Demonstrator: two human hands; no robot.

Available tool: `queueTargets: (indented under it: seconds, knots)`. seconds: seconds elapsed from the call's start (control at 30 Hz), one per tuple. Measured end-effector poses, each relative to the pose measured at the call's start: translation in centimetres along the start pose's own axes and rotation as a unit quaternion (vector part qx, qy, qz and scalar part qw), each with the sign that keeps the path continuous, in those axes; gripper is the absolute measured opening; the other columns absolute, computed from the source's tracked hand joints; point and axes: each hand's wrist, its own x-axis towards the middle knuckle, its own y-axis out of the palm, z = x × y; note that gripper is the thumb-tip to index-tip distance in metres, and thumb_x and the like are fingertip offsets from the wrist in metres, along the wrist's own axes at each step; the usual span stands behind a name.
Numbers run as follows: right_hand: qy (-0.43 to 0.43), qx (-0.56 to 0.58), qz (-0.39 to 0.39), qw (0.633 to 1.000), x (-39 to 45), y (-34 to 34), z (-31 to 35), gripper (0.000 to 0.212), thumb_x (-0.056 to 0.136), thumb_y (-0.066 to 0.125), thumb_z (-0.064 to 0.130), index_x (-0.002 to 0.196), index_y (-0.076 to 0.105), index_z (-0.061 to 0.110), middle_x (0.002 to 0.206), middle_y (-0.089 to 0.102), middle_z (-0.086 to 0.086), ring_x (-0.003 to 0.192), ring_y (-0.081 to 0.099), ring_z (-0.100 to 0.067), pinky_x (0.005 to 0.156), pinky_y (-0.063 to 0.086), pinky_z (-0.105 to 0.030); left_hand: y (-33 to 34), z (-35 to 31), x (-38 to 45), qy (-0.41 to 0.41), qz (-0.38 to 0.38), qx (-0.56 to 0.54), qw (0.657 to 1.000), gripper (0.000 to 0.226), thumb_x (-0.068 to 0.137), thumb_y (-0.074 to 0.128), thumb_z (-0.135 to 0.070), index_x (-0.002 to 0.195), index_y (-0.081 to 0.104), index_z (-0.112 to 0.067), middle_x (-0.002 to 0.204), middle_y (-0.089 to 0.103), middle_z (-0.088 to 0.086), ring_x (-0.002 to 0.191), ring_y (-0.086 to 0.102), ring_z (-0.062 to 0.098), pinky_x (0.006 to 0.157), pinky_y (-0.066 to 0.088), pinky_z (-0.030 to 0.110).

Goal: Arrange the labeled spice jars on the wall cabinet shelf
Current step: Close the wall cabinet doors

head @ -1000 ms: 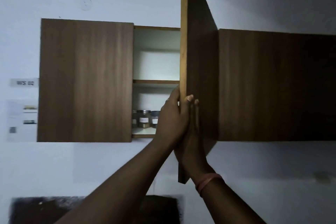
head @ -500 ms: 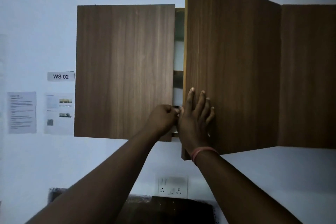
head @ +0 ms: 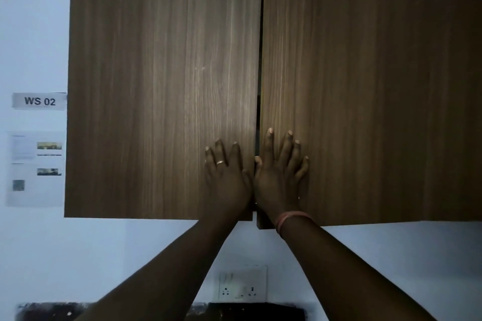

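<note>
The wall cabinet fills the view with its two brown wood-grain doors nearly together. My left hand [head: 226, 174] lies flat with fingers spread on the lower right corner of the left door [head: 161, 86]. My right hand [head: 280, 171] lies flat, fingers spread, on the lower left corner of the right door [head: 344, 101]. Only a thin dark gap [head: 258, 112] separates the doors, and the right door stands slightly proud. The spice jars and the shelf are hidden behind the doors.
A third cabinet door [head: 456, 107] continues to the right. On the wall at left hang a "WS 02" label [head: 39, 101] and printed sheets [head: 35, 168]. A switch and socket plate [head: 242, 286] sits below the cabinet, above a dark counter edge [head: 247, 311].
The right door has swung from wide open to almost shut under my right hand. My left hand left the door's edge and now presses flat on the left door. The jars are no longer visible.
</note>
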Motion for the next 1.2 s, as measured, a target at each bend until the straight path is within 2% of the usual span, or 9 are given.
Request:
queueTargets:
  seconds: [0.1,0.23,0.37,0.5,0.73,0.83,1.03,1.13,1.2]
  knots:
    - [-0.001,0.016,0.01,1.0,0.6,1.4,-0.4,0.069,0.105,0.03,0.048,0.163,-0.005,0.034,0.172,-0.002,-0.014,0.159,0.002,-0.038,0.123,0.01,-0.064,0.8,0.1,1.1,0.035,-0.008,-0.019,0.999,0.075,0.093,0.014,-0.056,0.162,0.011,-0.027,0.171,-0.012,0.009,0.156,-0.018,0.032,0.125,-0.003,0.049]
    - [-0.027,0.044,-0.006,0.999,1.1,3.6,-2.4,0.067,0.105,0.03,0.047,0.163,-0.004,0.038,0.173,-0.001,-0.01,0.159,0.0,-0.034,0.124,0.011,-0.062,2.3,0.9,2.6,0.071,-0.024,-0.012,0.997,0.067,0.104,0.037,-0.045,0.162,0.009,-0.03,0.17,-0.017,0.006,0.155,-0.024,0.03,0.126,-0.007,0.051]
    - [-0.044,0.06,-0.012,0.997,0.9,5.5,-3.2,0.069,0.1,0.016,0.055,0.163,-0.004,0.035,0.173,-0.005,-0.009,0.16,-0.003,-0.033,0.126,0.006,-0.058,4.0,1.3,3.2,0.073,-0.037,0.029,0.996,0.07,0.102,0.035,-0.056,0.162,0.005,-0.035,0.169,-0.023,0.008,0.152,-0.031,0.03,0.123,-0.014,0.052]
    - [-0.037,0.041,-0.042,0.998,0.8,6.6,-3.2,0.067,0.103,0.006,0.054,0.165,0.005,0.029,0.172,0.006,-0.014,0.159,0.008,-0.036,0.125,0.015,-0.059,5.6,1.0,3.6,0.06,-0.056,0.053,0.995,0.068,0.103,0.03,-0.054,0.161,-0.002,-0.04,0.167,-0.028,0.009,0.151,-0.032,0.034,0.12,-0.016,0.056]
    - [-0.044,0.025,-0.028,0.998,1.0,6.7,-3.4,0.062,0.106,0.025,0.046,0.164,0.008,0.029,0.172,0.009,-0.014,0.159,0.01,-0.037,0.125,0.017,-0.059,6.1,0.4,3.4,0.038,-0.064,0.1,0.992,0.066,0.103,0.028,-0.05,0.16,-0.003,-0.04,0.169,-0.022,0.011,0.154,-0.021,0.041,0.121,-0.008,0.06]
    - [-0.051,0.028,0.012,0.998,0.9,5.9,-3.7,0.066,0.106,0.031,0.047,0.164,0.002,0.031,0.173,0.002,-0.013,0.159,0.004,-0.036,0.126,0.013,-0.058,5.1,-0.3,3.3,0.034,-0.037,0.129,0.99,0.071,0.102,0.034,-0.05,0.16,-0.006,-0.041,0.169,-0.02,0.013,0.155,-0.015,0.044,0.121,-0.001,0.062]
    - [-0.055,0.037,0.097,0.993,0.6,2.5,-2.9,0.084,0.097,0.053,0.044,0.164,0.004,0.029,0.172,0.002,-0.017,0.157,0.008,-0.043,0.125,0.019,-0.057,1.1,-1.7,3.8,0.025,0.104,0.176,0.979,0.087,0.098,0.05,-0.051,0.158,-0.013,-0.039,0.166,-0.026,0.017,0.154,-0.012,0.048,0.123,0.014,0.059]
    - [-0.077,0.04,0.116,0.99,0.9,0.6,-2.9,0.07,0.1,0.044,0.043,0.162,0.017,0.027,0.169,0.014,-0.016,0.153,0.019,-0.043,0.123,0.022,-0.055,-1.2,-3.1,4.3,0.018,0.14,0.217,0.966,0.084,0.097,0.049,-0.055,0.161,-0.003,-0.036,0.169,-0.01,0.02,0.156,0.005,0.045,0.125,0.016,0.056]
    - [-0.084,0.061,0.116,0.988,0.9,-0.6,-2.9,0.065,0.101,0.04,0.041,0.161,0.02,0.027,0.168,0.018,-0.014,0.153,0.02,-0.04,0.124,0.019,-0.054,-2.4,-3.8,4.1,0.039,0.128,0.233,0.963,0.082,0.098,0.046,-0.055,0.162,0.0,-0.032,0.17,-0.005,0.016,0.157,-0.001,0.04,0.126,0.007,0.055]
